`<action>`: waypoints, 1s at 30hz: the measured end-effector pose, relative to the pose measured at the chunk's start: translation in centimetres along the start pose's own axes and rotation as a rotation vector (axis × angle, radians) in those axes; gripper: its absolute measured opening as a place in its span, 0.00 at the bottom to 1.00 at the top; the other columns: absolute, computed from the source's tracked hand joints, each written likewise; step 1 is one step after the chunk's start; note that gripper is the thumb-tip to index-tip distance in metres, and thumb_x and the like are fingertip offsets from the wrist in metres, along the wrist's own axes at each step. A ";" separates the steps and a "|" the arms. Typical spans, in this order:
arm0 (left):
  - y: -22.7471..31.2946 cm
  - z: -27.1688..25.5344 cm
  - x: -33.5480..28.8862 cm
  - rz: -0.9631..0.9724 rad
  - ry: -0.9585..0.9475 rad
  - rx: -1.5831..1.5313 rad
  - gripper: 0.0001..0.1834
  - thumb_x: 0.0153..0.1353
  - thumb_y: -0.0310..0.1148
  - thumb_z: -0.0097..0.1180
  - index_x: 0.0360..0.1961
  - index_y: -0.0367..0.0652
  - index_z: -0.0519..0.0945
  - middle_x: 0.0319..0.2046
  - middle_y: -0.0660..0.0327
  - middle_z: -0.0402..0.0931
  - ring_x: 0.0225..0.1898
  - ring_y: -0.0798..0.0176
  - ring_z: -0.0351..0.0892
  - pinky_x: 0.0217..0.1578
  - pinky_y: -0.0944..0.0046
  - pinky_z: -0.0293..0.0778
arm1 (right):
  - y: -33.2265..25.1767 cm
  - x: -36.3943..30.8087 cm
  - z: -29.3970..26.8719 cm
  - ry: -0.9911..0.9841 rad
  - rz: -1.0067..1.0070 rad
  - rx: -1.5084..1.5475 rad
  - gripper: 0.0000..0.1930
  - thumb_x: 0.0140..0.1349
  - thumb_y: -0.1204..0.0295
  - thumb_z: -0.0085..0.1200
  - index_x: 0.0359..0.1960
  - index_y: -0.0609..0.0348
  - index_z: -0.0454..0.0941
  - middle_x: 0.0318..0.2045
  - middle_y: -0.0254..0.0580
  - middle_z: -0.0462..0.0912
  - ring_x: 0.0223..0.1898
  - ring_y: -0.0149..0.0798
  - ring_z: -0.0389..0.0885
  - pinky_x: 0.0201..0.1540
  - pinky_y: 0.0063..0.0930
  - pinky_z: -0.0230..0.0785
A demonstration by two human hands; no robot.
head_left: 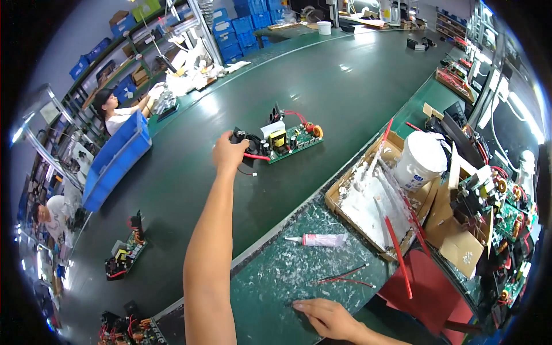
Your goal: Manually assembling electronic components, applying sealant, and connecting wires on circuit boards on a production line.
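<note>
My left hand (230, 150) reaches out over the dark green conveyor surface. Its fingers are closed round a black part at the end of a black coiled cable (252, 144). Beside it lies a green circuit board (295, 144) with a yellow transformer, copper coils, capacitors and red wires. A thick red wire runs from the board toward the hand. My right hand (330, 319) rests on the near green bench, fingers extended and holding nothing visible. Near it are thin red and black wires (345, 279). Farther up the bench lies a white and pink glue tube (323, 240).
A cardboard tray (336, 201) holds white paste, red sticks and a white bucket (420, 158). Piled circuit boards (509, 218) stand at right. Another board (126, 253) sits on the conveyor at left. Beyond a blue bin (115, 164), a person (118, 112) works at the far side.
</note>
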State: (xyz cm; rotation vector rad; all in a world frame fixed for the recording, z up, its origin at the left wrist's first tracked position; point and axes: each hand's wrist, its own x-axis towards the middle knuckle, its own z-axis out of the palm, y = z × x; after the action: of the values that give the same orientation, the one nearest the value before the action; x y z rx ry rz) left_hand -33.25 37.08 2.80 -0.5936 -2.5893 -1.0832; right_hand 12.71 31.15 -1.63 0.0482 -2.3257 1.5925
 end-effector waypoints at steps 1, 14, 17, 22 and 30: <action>2.2 -2.3 -1.0 0.007 0.005 0.003 0.35 0.45 0.40 0.73 0.56 0.37 0.79 0.37 0.54 0.83 0.33 0.63 0.81 0.37 0.61 0.78 | 0.0 -0.1 -0.1 0.005 0.021 -0.030 0.18 0.62 0.80 0.50 0.55 0.62 0.76 0.53 0.49 0.80 0.50 0.51 0.81 0.52 0.38 0.75; 12.7 -42.8 -15.8 0.618 -0.130 0.002 0.28 0.52 0.34 0.70 0.57 0.45 0.80 0.43 0.58 0.84 0.43 0.67 0.80 0.51 0.66 0.74 | -7.9 -4.6 -4.0 0.222 0.146 0.516 0.11 0.70 0.81 0.47 0.48 0.70 0.80 0.39 0.43 0.85 0.43 0.34 0.83 0.49 0.27 0.75; 11.5 -46.1 -21.6 0.441 -0.376 -0.087 0.28 0.54 0.24 0.67 0.59 0.38 0.78 0.51 0.62 0.80 0.51 0.70 0.76 0.54 0.68 0.72 | -10.5 -6.8 -4.5 0.251 0.091 0.546 0.10 0.70 0.81 0.47 0.47 0.70 0.80 0.38 0.44 0.86 0.41 0.34 0.84 0.47 0.26 0.75; 3.4 -42.7 -28.4 0.301 -0.648 -0.267 0.27 0.52 0.24 0.69 0.56 0.39 0.80 0.47 0.64 0.80 0.46 0.70 0.77 0.50 0.67 0.73 | -11.5 -8.0 -2.0 0.193 0.153 0.531 0.10 0.70 0.79 0.49 0.47 0.70 0.80 0.38 0.44 0.86 0.40 0.34 0.84 0.47 0.26 0.76; -7.3 -34.6 -29.8 0.078 -0.620 -0.226 0.25 0.54 0.28 0.67 0.55 0.37 0.79 0.46 0.60 0.82 0.47 0.67 0.77 0.53 0.65 0.71 | -12.9 -6.9 11.1 -0.265 0.255 0.774 0.23 0.68 0.73 0.56 0.63 0.67 0.68 0.55 0.50 0.78 0.57 0.42 0.77 0.60 0.34 0.70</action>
State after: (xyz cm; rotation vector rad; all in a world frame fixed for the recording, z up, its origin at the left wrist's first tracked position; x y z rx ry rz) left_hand -7.36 -0.58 10.15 -1.2451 -2.9195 -1.3439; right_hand 19.20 15.07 4.43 0.1495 -1.7792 2.6669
